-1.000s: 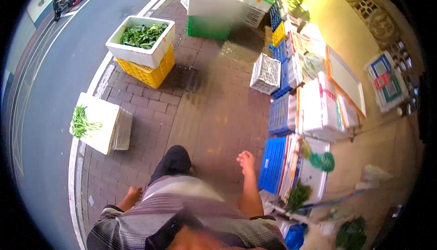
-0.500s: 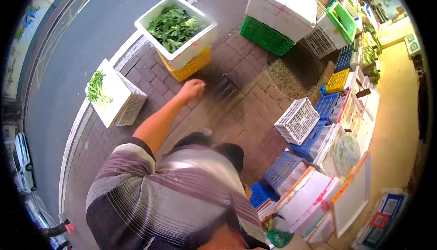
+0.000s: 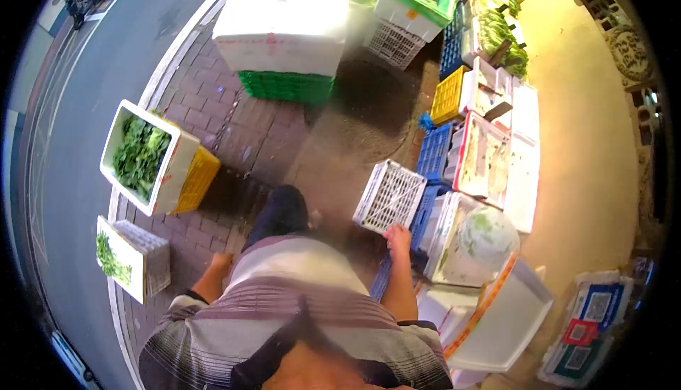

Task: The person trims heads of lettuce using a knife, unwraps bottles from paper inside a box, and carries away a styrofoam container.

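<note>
My right hand (image 3: 399,237) is in front of me, its fingers curled in and nothing visible in them. In the head view it overlaps the near corner of a white slatted plastic crate (image 3: 389,195); I cannot tell whether they touch. At my left side hangs my left hand (image 3: 221,262), its fingers mostly hidden. Nearest to that hand is a white crate (image 3: 152,251) at the kerb with a white lid board (image 3: 131,287) and a bunch of greens (image 3: 112,261) on it. Beyond that, a white foam box (image 3: 177,156) of leafy greens (image 3: 140,154) rests on a yellow crate (image 3: 197,180).
Ahead stands a large white foam box (image 3: 284,17) on a green crate (image 3: 287,86). Blue crates (image 3: 434,152), a yellow crate (image 3: 448,97) and foam trays line the right side. A wrapped round melon (image 3: 488,235) sits among them. The road (image 3: 92,99) runs along the left.
My view has moved forward and turned, so the boxes ahead appear nearer and further left. My left arm has swung back from its forward reach, and my right hand has come into view.
</note>
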A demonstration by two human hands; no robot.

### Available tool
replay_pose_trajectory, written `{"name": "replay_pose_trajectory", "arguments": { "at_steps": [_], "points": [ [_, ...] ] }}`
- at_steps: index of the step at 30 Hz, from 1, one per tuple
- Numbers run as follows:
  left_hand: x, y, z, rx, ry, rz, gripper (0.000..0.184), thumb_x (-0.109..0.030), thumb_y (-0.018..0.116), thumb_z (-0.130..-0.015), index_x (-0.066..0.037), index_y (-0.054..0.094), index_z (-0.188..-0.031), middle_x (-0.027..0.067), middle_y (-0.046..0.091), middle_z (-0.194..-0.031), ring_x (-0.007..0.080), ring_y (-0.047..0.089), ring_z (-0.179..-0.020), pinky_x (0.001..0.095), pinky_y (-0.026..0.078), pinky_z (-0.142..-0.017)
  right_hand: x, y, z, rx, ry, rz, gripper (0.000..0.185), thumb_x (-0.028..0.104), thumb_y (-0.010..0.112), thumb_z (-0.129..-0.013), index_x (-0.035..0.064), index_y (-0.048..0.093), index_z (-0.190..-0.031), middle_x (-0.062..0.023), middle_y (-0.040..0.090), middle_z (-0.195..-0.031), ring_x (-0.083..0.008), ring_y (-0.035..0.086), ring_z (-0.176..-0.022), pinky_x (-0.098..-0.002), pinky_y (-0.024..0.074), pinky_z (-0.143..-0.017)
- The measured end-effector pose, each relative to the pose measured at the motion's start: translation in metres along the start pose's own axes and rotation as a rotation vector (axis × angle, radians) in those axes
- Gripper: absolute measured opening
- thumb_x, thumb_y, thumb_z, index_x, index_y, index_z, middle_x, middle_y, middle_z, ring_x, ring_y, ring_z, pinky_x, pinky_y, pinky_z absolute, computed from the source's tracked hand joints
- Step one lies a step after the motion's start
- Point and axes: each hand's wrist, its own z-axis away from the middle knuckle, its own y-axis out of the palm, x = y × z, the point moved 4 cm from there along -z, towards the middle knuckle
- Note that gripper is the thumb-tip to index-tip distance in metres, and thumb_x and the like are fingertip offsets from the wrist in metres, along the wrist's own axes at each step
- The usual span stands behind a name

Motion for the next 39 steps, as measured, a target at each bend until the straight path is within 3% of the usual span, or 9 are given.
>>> {"name": "replay_pose_trajectory", "arguments": {
  "at_steps": [3,10,14,22,29,32,35,38,39],
  "points": [
    [-0.052,-0.064,-0.031,-0.101,-0.580,0.916,0.026,-0.030,0.058,-0.091,-0.006,0.064,-0.097,0.0101,0.065,-0.080,0.0254,0.063,-0.069,0.0417,0.050,-0.057,0.077,0.002,-0.084,-0.059,-0.096,0.025,0.021,0.023,0.055,-0.094,0.0031,0.060,-0.100,-0.0069,0.063,-0.078,-0.0161,0.061,-0.056,-0.0256,0.0386,-0.041],
    [-0.141,-0.279,-0.258,-0.136,-0.573,1.646,0.019,-0.025,0.056,-0.093,-0.008,0.055,-0.084,0.0048,0.059,-0.075,0.0163,0.050,-0.052,0.0308,0.037,-0.040,0.118,0.019,-0.234,-0.002,-0.061,0.389,0.018,0.014,0.056,-0.089,-0.0018,0.064,-0.089,-0.0084,0.064,-0.074,-0.0159,0.057,-0.058,-0.0298,0.0451,-0.051],
    [-0.221,-0.459,-0.384,-0.211,-0.115,1.368,0.028,-0.029,0.061,-0.094,-0.004,0.062,-0.108,0.0046,0.062,-0.082,0.0104,0.052,-0.059,0.0258,0.040,-0.046,0.187,0.033,-0.247,0.046,0.102,0.133,0.019,0.015,0.058,-0.089,-0.0009,0.064,-0.095,-0.0093,0.066,-0.082,-0.0176,0.062,-0.062,-0.0280,0.0468,-0.052],
    [-0.425,-0.688,-0.531,-0.170,0.101,1.248,0.041,-0.030,0.063,-0.094,-0.003,0.057,-0.124,0.0058,0.065,-0.094,0.0122,0.060,-0.071,0.0253,0.047,-0.065,0.318,0.000,-0.399,-0.136,0.157,-0.126,0.022,0.024,0.062,-0.092,0.0059,0.062,-0.104,-0.0055,0.064,-0.080,-0.0158,0.063,-0.061,-0.0253,0.0403,-0.041],
    [-0.463,-0.689,-0.652,-0.175,-0.255,1.111,0.028,-0.032,0.061,-0.093,-0.005,0.065,-0.102,-0.0029,0.054,-0.072,0.0067,0.047,-0.058,0.0227,0.037,-0.051,0.476,-0.125,-0.739,-0.405,-0.147,-0.103,0.016,0.022,0.062,-0.090,0.0065,0.059,-0.089,-0.0019,0.055,-0.072,-0.0139,0.054,-0.053,-0.0257,0.0349,-0.039],
    [-0.488,-0.701,-0.661,-0.118,-0.352,1.068,0.026,-0.030,0.064,-0.091,-0.005,0.064,-0.099,-0.0025,0.054,-0.071,0.0074,0.047,-0.056,0.0229,0.038,-0.050,0.525,-0.156,-0.805,-0.560,0.154,-0.336,0.021,0.022,0.063,-0.091,0.0066,0.054,-0.079,-0.0029,0.048,-0.065,-0.0158,0.048,-0.047,-0.0297,0.0338,-0.038],
    [-0.533,-0.745,-0.669,-0.099,-0.413,1.052,0.027,-0.025,0.063,-0.092,-0.003,0.062,-0.107,-0.0001,0.058,-0.075,0.0079,0.050,-0.059,0.0228,0.041,-0.054,0.467,-0.203,-0.910,-0.623,0.166,-0.058,0.029,0.027,0.069,-0.088,0.0000,0.058,-0.087,-0.0102,0.061,-0.078,-0.0242,0.063,-0.065,-0.0344,0.0424,-0.042],
    [-0.569,-0.789,-0.697,-0.234,-0.440,1.102,0.028,-0.023,0.061,-0.094,-0.001,0.061,-0.110,0.0017,0.061,-0.082,0.0084,0.051,-0.061,0.0230,0.043,-0.057,0.533,-0.185,-0.888,-0.854,0.101,-0.020,0.047,0.030,0.076,-0.081,-0.0038,0.065,-0.112,-0.0210,0.070,-0.094,-0.0332,0.069,-0.086,-0.0400,0.0562,-0.075],
    [-0.582,-0.805,-0.706,-0.232,-0.414,1.130,0.029,-0.024,0.061,-0.094,0.000,0.061,-0.111,0.0025,0.061,-0.084,0.0085,0.051,-0.062,0.0231,0.043,-0.057,0.595,-0.170,-0.856,-0.841,0.388,0.281,0.048,0.029,0.075,-0.080,-0.0048,0.065,-0.113,-0.0212,0.070,-0.098,-0.0329,0.069,-0.090,-0.0391,0.0569,-0.075]
  ]
}}
